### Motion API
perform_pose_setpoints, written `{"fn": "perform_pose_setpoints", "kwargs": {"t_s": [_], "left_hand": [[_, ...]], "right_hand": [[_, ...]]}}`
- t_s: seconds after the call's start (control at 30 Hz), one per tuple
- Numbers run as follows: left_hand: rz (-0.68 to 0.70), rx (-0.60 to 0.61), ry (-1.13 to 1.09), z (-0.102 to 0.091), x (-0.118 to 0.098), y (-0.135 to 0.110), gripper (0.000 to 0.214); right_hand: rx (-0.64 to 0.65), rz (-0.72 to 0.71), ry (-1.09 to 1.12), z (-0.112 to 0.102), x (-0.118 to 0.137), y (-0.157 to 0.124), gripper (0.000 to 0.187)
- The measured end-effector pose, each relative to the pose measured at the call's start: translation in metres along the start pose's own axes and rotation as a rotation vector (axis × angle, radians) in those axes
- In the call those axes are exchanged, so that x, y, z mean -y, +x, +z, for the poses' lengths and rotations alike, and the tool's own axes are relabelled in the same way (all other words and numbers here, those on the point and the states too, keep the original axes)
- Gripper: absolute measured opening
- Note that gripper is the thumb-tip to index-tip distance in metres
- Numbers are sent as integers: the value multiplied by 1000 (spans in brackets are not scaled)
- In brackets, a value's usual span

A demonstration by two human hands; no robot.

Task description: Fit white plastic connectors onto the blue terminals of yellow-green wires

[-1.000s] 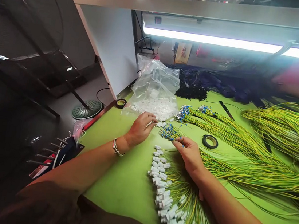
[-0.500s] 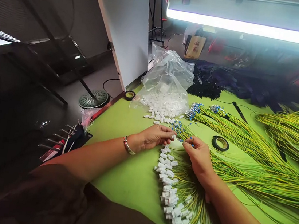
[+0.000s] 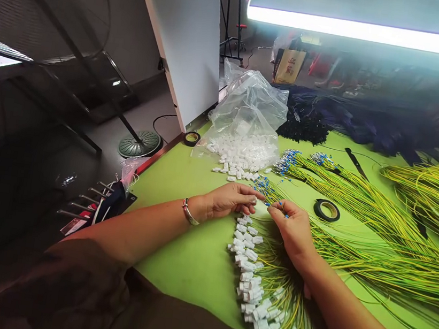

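Note:
My left hand [image 3: 231,199] is closed in a pinch on a small white connector housing [image 3: 254,201], mostly hidden by the fingers. Just to its right, my right hand [image 3: 292,227] pinches a thin yellow-green wire near its blue-tipped end [image 3: 268,204]. The two hands' fingertips are a short gap apart. Below them, a curved row of white connectors [image 3: 249,265] on yellow-green wires runs toward my body. Behind the fingers lies a small bunch of blue-tipped wire ends [image 3: 264,185].
A clear plastic bag [image 3: 251,104] spills loose white housings [image 3: 238,170] onto the green table [image 3: 181,273]. Bundles of yellow-green wire [image 3: 383,208] cover the right side. Black tape rolls [image 3: 326,210] and a dark flat strip [image 3: 356,163] lie around. A lamp [image 3: 362,31] hangs overhead.
My left index finger has stretched out further to the right, past the housing. Both hands stay in nearly the same place; the view has shifted slightly.

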State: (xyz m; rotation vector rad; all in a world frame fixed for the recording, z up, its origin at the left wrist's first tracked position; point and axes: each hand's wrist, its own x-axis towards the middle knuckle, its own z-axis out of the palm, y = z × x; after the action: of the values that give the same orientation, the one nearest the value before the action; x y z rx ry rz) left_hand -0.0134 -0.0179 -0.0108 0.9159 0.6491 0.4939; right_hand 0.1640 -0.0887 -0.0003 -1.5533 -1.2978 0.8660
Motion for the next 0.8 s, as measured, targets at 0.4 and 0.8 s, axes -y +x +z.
{"fn": "perform_pose_setpoints", "kwargs": {"t_s": [0.4,0.8], "left_hand": [[96,-212,-139,6,-6,0,29],[27,-126,-115,8,-5,-2,35]], "right_hand": [[20,33,60,-3,-3,1,12],[3,-5,-15,-2,-3,0,12]]}}
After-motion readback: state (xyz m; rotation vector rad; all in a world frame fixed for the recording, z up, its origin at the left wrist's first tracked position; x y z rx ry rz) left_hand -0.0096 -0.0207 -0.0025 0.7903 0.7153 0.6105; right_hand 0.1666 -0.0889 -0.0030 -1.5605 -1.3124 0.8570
